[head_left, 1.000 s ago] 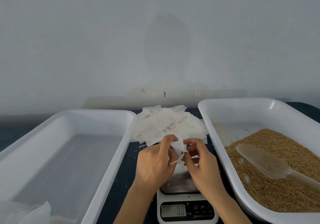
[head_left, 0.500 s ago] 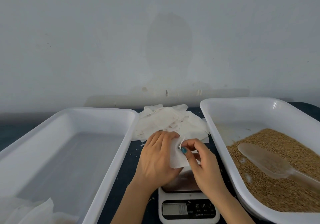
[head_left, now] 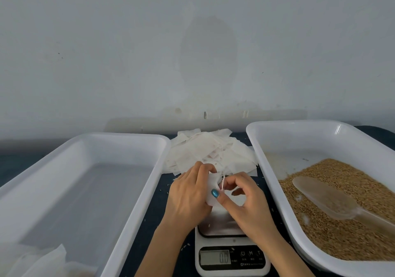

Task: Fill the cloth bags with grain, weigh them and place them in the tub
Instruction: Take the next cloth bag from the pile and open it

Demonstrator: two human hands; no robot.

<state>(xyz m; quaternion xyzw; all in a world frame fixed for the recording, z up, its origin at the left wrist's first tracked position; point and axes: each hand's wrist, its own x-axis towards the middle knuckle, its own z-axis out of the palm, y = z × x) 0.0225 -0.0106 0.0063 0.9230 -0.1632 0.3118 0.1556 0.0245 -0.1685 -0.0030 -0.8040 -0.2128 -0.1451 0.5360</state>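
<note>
A small white cloth bag is held above the kitchen scale, whose display reads 0.0. My left hand grips the bag from the left. My right hand pinches its thin drawstring at the bag's mouth. A heap of empty cloth bags lies just behind my hands. The white tub on the left holds several filled bags at its near corner. The right tray holds brown grain with a clear plastic scoop lying on it.
Both containers flank the scale on a dark blue tabletop with stray grains scattered on it. A pale wall stands directly behind the table.
The bag has turned in my hands. My right hand shifted from the bag's edge to pinching its drawstring, and both hands stay above the scale.
</note>
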